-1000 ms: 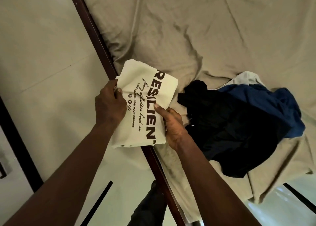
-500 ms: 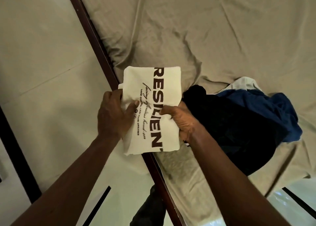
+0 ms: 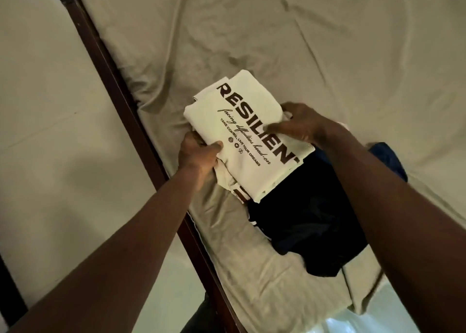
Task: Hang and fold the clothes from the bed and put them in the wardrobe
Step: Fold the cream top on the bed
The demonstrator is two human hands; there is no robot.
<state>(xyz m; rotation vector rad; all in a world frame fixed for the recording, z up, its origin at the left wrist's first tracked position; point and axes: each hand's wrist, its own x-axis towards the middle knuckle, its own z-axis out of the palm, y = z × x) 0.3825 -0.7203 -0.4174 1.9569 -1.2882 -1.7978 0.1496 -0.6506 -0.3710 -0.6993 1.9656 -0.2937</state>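
Observation:
A folded cream T-shirt with dark "RESILIENT" lettering is held over the bed, partly above a heap of dark clothes. My left hand grips its near left edge, thumb on top. My right hand holds its right edge, fingers on the print and thumb side hidden behind the cloth. The black garment lies crumpled on the sheet under my right forearm. A blue garment peeks out behind that arm.
The bed carries a wrinkled beige sheet. Its dark wooden side rail runs diagonally from top left to bottom centre. Pale floor lies left of the rail. A shiny plastic-like surface shows at the bottom right.
Both hands have carried the folded cream shirt rightward from over the bed rail onto the bed, above the dark heap. The shirt has turned to lie diagonally.

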